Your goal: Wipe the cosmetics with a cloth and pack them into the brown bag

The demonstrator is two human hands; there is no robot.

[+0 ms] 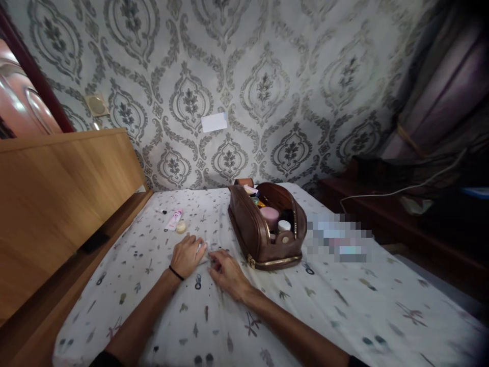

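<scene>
Bag [244, 224], one, gapes on the sheet [153, 295] beside the right hand [231, 278], loosely open; a forearm bump could tip it, spilling its pink tub [269, 216] and white-lidded jar [283, 225], two among contents too jumbled to count. Left hand [185, 257]: fingers bent, grip unclear. Beyond lie one tube [174, 219], one cream-coloured pot [181, 228].

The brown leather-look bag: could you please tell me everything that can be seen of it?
The brown leather-look bag is boxy, with gold-coloured zips, one low across its near end, and a lighter brown piece at its far end. It stands open-topped on the white printed cloth, a round pink container and white-topped round item inside. The bare right hand is beside it, not touching.
</scene>
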